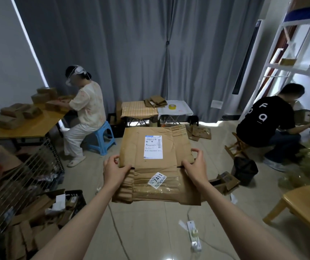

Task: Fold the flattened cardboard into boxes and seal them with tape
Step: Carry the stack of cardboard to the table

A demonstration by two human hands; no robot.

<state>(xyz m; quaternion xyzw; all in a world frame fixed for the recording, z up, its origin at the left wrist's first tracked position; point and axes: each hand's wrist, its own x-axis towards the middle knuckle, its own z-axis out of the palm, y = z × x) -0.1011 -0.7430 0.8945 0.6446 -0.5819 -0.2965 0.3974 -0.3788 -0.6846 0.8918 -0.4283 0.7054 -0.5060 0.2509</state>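
I hold a flattened brown cardboard box (156, 164) in the air in front of me, above the tiled floor. It carries a white shipping label on its far panel and a "7411" sticker over old clear tape on its near flaps. My left hand (114, 170) grips its left edge at the fold, thumb on top. At the right edge, my right hand (193, 164) pinches the cardboard, fingers curled round it. A yellow tape roll (172, 106) lies on a small folding table at the back.
A wire cage (19, 184) and crate of cardboard scraps stand at my left. One person sits at a wooden table (28, 128) with folded boxes, another by a white shelf (274, 59) at right. A power strip (193, 235) lies on the floor, a low wooden table (304, 209) stands right.
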